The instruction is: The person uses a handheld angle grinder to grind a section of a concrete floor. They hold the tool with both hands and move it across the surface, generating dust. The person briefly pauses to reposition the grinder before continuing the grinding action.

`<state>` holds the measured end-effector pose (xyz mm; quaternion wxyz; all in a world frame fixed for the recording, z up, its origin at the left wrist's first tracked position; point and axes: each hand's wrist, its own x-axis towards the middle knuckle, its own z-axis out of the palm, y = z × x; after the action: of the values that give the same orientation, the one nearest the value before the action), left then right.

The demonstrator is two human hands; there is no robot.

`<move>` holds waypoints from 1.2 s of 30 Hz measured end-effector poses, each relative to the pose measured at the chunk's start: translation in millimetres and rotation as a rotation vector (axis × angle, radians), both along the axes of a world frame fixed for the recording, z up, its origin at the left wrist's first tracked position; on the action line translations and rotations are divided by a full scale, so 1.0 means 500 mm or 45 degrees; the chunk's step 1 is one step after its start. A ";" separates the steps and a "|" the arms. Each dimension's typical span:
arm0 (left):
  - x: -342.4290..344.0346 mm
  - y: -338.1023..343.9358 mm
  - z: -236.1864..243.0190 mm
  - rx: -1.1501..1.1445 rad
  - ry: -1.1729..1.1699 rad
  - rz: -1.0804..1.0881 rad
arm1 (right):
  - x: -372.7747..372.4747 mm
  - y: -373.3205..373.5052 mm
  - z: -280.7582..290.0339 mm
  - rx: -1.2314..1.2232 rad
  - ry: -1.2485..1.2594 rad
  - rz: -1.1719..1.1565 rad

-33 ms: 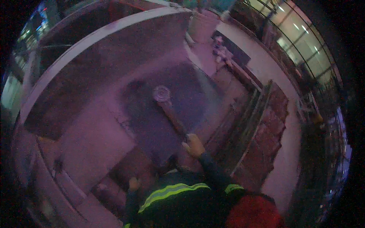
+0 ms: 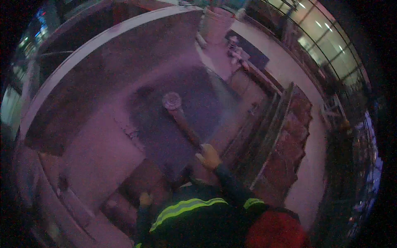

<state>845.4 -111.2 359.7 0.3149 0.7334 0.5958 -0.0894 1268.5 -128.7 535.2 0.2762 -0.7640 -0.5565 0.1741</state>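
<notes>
My right hand (image 2: pixel 210 157) is closed around the lower end of a long brown handle. The handle belongs to a long-handled tool (image 2: pixel 185 127) with a round, pale, ringed head (image 2: pixel 172 100). That head is over a dark grey patch (image 2: pixel 194 87) on a pinkish surface; whether it touches is unclear. My left hand (image 2: pixel 145 199) is low on the left, near a dark brown block (image 2: pixel 142 177). Its fingers are too dim and small to make out. A dark sleeve and jacket with a yellow-green reflective band (image 2: pixel 188 206) fill the lower middle.
A pale bucket (image 2: pixel 215 25) stands at the far side. Close by are small pale fittings (image 2: pixel 237 53) on a dark plate. Long dark bars (image 2: pixel 264 132) and a reddish-brown, jagged-edged slab (image 2: pixel 287 153) lie to the right. A pale curved rim (image 2: pixel 82 47) bounds the far left.
The whole view has shifted slightly, so most things sit a little further left and up. My right hand keeps its grip on the tool.
</notes>
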 end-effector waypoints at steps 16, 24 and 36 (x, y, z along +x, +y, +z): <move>0.215 0.065 0.081 -0.486 -0.142 0.053 | 0.073 0.001 0.032 -0.116 -0.005 -0.069; 0.255 0.048 0.163 -0.537 -0.448 0.218 | 0.145 -0.030 -0.094 -0.044 -0.148 0.034; 0.281 0.067 0.009 -0.066 -0.331 0.476 | 0.313 -0.053 -0.057 0.081 -0.339 -0.273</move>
<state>985.9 -77.6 364.2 0.4188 0.6072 0.6734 0.0503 1425.3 -155.3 506.8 0.2411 -0.8262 -0.5086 0.0229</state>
